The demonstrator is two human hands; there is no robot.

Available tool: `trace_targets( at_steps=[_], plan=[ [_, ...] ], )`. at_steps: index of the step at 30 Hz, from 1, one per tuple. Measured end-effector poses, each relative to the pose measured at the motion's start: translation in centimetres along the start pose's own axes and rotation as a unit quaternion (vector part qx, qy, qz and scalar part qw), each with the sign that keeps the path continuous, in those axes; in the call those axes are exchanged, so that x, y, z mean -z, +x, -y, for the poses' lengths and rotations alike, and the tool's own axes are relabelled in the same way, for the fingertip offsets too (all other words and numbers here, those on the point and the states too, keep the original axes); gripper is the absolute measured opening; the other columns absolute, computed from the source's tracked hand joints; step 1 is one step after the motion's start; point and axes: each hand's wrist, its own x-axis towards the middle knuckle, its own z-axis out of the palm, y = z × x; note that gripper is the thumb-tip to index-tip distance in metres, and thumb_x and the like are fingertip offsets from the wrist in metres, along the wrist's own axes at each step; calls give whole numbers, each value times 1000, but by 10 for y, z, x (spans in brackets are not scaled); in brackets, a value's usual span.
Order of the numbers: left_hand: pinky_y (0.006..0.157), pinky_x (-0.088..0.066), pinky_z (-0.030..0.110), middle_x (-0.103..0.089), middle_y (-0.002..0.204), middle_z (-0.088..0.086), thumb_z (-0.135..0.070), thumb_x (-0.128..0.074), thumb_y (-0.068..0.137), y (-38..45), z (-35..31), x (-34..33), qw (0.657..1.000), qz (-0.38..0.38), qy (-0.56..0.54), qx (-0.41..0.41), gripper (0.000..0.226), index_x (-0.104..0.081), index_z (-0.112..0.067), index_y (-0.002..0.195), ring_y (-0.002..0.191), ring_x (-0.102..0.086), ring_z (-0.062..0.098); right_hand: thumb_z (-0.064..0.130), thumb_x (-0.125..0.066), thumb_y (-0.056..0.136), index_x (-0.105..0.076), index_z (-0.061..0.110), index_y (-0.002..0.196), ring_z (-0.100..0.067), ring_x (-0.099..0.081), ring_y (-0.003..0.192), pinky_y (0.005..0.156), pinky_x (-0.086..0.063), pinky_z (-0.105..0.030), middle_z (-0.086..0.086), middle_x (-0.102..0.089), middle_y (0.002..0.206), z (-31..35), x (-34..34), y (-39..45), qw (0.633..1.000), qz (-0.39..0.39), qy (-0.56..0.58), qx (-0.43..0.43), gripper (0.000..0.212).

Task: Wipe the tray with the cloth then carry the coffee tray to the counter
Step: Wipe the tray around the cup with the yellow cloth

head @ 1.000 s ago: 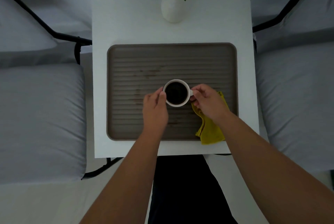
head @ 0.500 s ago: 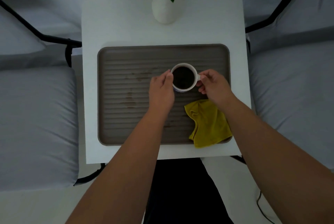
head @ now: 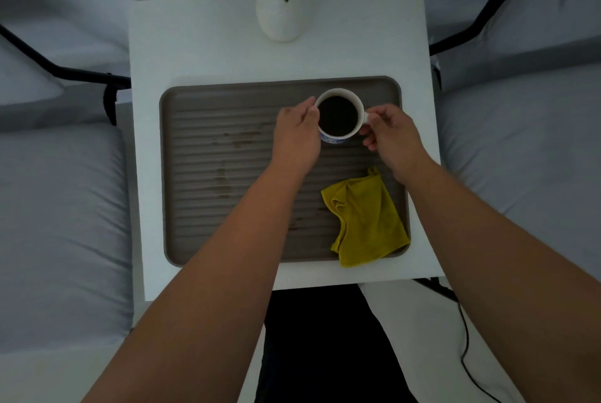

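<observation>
A brown ribbed tray (head: 201,233) lies on a small white table (head: 195,45). Brown coffee stains (head: 242,138) mark its left half. A white cup of black coffee (head: 339,116) is over the tray's far right part. My left hand (head: 297,137) holds the cup's left side, fingers curled against it. My right hand (head: 392,136) pinches the handle on the cup's right side. A crumpled yellow cloth (head: 367,220) lies on the tray's near right corner, overhanging the rim, below my right forearm.
A white vase (head: 282,17) with green leaves and a white flower stands at the table's far edge. Grey cushioned chairs with black frames flank the table, one on the left (head: 61,223) and one on the right (head: 527,149). A dark cable (head: 468,344) trails on the floor.
Both hands have moved the cup from the tray's middle toward its far right part. The yellow cloth, earlier half under my right hand, now lies uncovered.
</observation>
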Motion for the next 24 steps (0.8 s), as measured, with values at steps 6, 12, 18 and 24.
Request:
trace_targets(
  at_steps=[6,12,18,24],
  plan=[
    [95,-33,11,-47,125,3,-22,-48,99,-39,1,41,997,-76,26,-4,37,-55,-18,135,104,-49,5,27,-47,96,-39,26,124,-12,-60,78,69,-49,-26,1,-63,94,-8,-2,-36,997,-68,-24,-5,30],
    [98,-42,27,-45,133,6,-20,-56,95,-98,63,108,977,-183,87,64,35,-57,-27,130,113,-50,16,38,-58,88,-50,18,124,-28,-38,126,102,-33,-35,-7,-41,139,-60,-23,-104,942,-46,-314,109,43],
    [110,-30,33,-33,145,13,-15,-61,92,-144,120,144,960,-207,140,128,56,-42,-15,145,134,-36,28,43,-57,86,-42,13,139,-43,-25,137,113,-23,-51,-17,-13,157,-91,-60,-121,884,-79,-448,108,62],
    [100,-43,31,-44,141,0,-8,-46,98,-152,140,156,970,-202,32,131,57,-33,-31,148,124,-50,19,14,-61,84,-62,15,122,-46,-45,120,102,-36,-51,-24,-42,139,-81,-88,-121,912,-173,-358,101,37]
  ],
)
